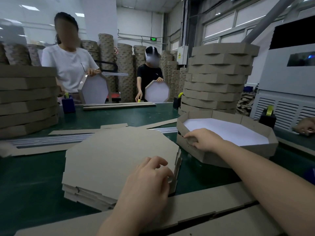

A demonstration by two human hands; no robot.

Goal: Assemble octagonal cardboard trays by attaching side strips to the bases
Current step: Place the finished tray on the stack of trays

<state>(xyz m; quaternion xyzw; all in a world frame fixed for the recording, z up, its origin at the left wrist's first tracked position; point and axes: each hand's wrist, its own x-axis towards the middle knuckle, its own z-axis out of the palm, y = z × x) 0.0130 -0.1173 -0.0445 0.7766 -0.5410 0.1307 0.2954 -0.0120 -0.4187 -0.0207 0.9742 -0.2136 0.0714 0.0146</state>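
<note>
A stack of flat brown octagonal bases (110, 157) lies on the green table in front of me. My left hand (150, 178) rests on its near right corner, fingers curled over the edge of the top sheets. To the right sit assembled octagonal trays (255, 149) with a white inside, one upon another. My right hand (202, 139) grips the near left wall of the top tray. Long brown side strips (213, 208) lie along the table's near edge under my forearms.
Tall stacks of finished trays stand at the left (25, 99) and back right (216, 77). More strips (119, 105) lie across the table, with tape dispensers (267, 116) (68, 104). Two people opposite hold trays. Another person's hand (305, 127) shows at the right edge.
</note>
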